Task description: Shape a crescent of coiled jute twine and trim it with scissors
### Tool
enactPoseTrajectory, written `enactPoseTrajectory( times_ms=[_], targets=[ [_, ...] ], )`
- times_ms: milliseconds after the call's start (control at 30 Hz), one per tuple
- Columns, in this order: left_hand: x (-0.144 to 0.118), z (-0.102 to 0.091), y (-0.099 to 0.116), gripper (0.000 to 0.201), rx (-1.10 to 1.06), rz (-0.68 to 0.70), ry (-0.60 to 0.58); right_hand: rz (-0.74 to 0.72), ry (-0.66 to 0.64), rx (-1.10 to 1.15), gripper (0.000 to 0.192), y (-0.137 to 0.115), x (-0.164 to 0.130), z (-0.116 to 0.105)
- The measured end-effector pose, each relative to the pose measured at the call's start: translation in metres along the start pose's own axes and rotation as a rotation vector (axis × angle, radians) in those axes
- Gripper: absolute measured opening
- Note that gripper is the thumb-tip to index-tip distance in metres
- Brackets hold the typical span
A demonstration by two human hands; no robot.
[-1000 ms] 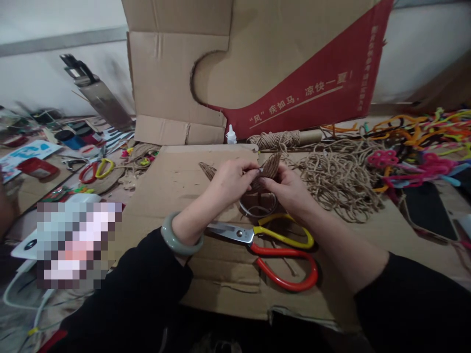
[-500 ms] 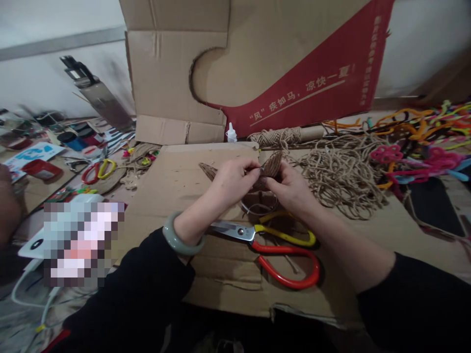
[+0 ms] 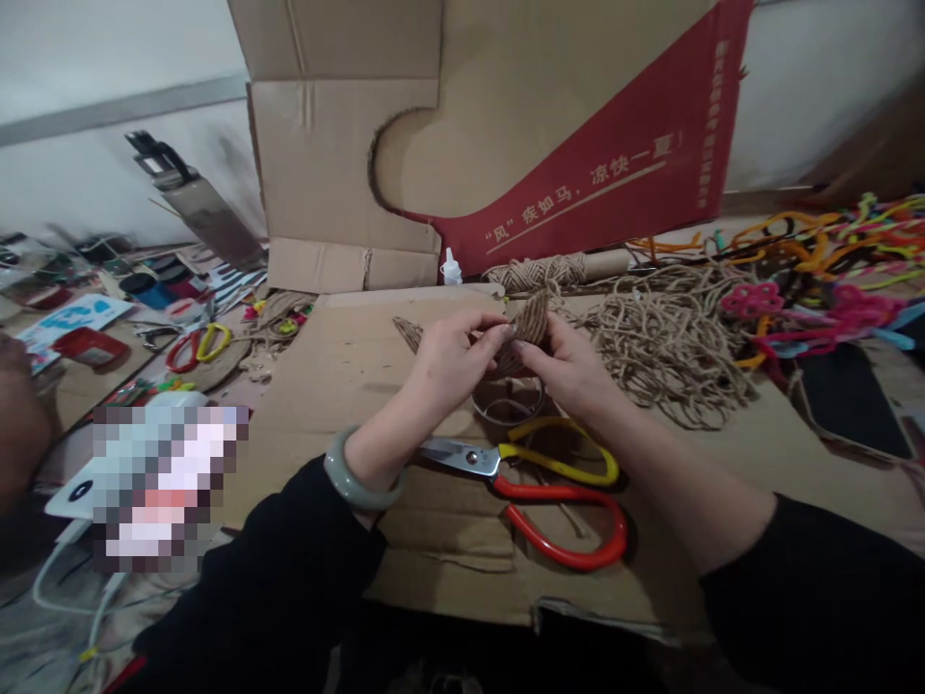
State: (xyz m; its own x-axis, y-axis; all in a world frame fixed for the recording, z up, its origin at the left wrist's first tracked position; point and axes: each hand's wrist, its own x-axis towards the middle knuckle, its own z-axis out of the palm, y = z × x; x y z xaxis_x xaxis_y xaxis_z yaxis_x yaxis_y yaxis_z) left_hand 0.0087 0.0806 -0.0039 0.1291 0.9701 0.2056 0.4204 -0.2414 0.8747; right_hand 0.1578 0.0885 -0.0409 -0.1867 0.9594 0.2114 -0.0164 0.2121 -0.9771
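My left hand (image 3: 452,361) and my right hand (image 3: 568,366) meet above a flat cardboard sheet (image 3: 339,366), both pinching a small leaf-shaped piece wound in brown jute twine (image 3: 531,323). A pale green bangle (image 3: 354,477) sits on my left wrist. Under the hands lies a clear tape ring (image 3: 506,405). Just nearer to me rest scissors with one yellow and one red handle (image 3: 549,482), blades pointing left. A second twine-wound piece (image 3: 409,333) lies left of my left hand.
A loose heap of jute twine (image 3: 665,342) and a twine spool (image 3: 541,273) lie right of the hands, coloured pipe cleaners (image 3: 816,280) beyond. A small glue bottle (image 3: 451,267) stands before an upright cardboard box (image 3: 448,135). Smaller scissors (image 3: 195,345) and clutter lie left.
My hands stay together on the twine piece, which my fingers have turned slightly. The view has shifted a little; nothing on the cardboard has moved.
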Motion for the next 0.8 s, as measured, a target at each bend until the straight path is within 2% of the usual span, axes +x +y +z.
enactPoseTrajectory(
  times_ms=[133,200,267,367,433,500,600,733,800],
  targets=[
    [-0.009,0.001,0.003,0.017,-0.001,0.140,0.171,0.106,0.105,0.182,0.028,-0.003,0.001,-0.002],
    [-0.013,0.003,0.004,0.019,-0.014,0.157,0.153,0.112,0.183,0.226,0.029,-0.005,0.003,-0.006],
    [-0.013,0.005,0.004,0.024,-0.049,0.091,0.068,0.081,0.242,0.260,0.030,-0.007,0.005,-0.011],
    [-0.006,0.008,0.000,0.032,-0.157,-0.128,-0.026,0.010,0.288,0.296,0.031,-0.013,0.004,-0.012],
    [-0.001,0.009,-0.002,0.029,-0.305,-0.228,-0.002,-0.013,0.301,0.316,0.030,-0.017,0.001,-0.009],
    [0.003,0.008,-0.003,0.029,-0.497,-0.249,0.035,-0.020,0.295,0.294,0.028,-0.020,-0.005,-0.003],
    [0.006,0.002,-0.003,0.027,-0.702,-0.233,0.021,-0.086,0.228,0.101,0.024,-0.022,-0.014,0.000],
    [0.006,-0.010,-0.002,0.021,-0.788,-0.231,-0.010,-0.221,-0.088,-0.201,0.024,-0.024,-0.018,-0.012],
    [0.005,-0.013,-0.001,0.021,-0.825,-0.239,-0.065,-0.200,-0.151,-0.237,0.018,-0.027,-0.016,-0.021]
  ],
)
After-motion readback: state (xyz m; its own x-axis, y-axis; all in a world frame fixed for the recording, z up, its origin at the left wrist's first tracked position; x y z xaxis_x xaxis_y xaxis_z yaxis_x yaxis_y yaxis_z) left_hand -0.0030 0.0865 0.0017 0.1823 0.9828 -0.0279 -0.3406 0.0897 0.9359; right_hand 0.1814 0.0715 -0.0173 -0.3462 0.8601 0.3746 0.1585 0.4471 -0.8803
